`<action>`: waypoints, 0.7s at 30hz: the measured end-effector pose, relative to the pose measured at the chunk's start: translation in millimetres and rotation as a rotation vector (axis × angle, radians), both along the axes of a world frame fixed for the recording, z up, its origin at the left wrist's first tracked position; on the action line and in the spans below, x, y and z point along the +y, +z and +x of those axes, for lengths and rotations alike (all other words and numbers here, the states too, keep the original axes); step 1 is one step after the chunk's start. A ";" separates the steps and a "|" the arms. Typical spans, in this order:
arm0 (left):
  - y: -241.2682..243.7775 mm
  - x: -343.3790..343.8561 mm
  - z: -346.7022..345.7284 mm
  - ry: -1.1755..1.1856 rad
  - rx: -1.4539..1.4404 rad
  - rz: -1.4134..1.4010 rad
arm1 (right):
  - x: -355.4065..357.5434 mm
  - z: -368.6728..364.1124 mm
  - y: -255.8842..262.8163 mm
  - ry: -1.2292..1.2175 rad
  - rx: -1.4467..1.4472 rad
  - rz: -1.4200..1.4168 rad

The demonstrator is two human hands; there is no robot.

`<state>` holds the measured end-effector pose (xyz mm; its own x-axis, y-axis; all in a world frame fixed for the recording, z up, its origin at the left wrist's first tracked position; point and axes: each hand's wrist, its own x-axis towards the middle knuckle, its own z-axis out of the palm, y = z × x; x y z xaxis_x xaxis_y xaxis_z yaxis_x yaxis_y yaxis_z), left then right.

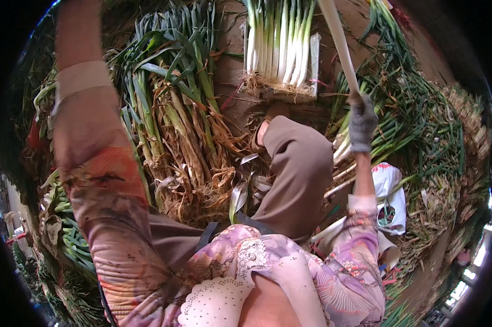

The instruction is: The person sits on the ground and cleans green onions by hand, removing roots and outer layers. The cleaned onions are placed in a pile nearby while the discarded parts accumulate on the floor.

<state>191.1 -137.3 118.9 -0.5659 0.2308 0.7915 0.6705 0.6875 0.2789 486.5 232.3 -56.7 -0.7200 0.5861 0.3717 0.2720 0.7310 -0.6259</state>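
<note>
My right hand (362, 122), in a grey glove, is closed around the root end of a long white-stemmed green onion (339, 43), whose other end runs out at the top edge. My left hand is out of view; only the left arm shows, reaching up past the top edge at the left. Before me, a row of clean white-stemmed green onions (280, 53) lies side by side in a small frame (315, 53), roots towards me. Left of it lies a big heap of untrimmed green onions (180, 110) with dry brown leaves and tangled roots.
More green onions (399, 137) lie on the right, with loose brown leaf waste (434, 212) beside them. A white plastic bag (387, 188) is near my right forearm. My bent knee (301, 151) and a foot are close below the frame. A pink-red string touches the frame.
</note>
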 end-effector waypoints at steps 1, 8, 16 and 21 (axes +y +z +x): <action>-20.2 21.0 -1.4 -0.117 -0.132 0.050 | 0.3 -34.9 -13.0 0.007 0.041 0.006; -276.4 47.1 104.5 -0.299 -0.647 -0.011 | 36.5 -247.7 -145.3 0.161 -0.122 0.078; -368.4 -23.7 304.0 0.229 -1.233 0.259 | 20.1 -271.4 -278.2 0.583 -1.127 0.520; -372.7 -94.9 274.3 0.836 -0.966 0.490 | 7.9 -272.5 -203.5 0.625 -0.844 0.582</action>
<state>465.4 -232.2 -253.9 -0.7659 -0.6361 -0.0935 -0.4906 0.4842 0.7244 213.9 240.2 -260.3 -0.9640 -0.0510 -0.2611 -0.0655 0.9967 0.0471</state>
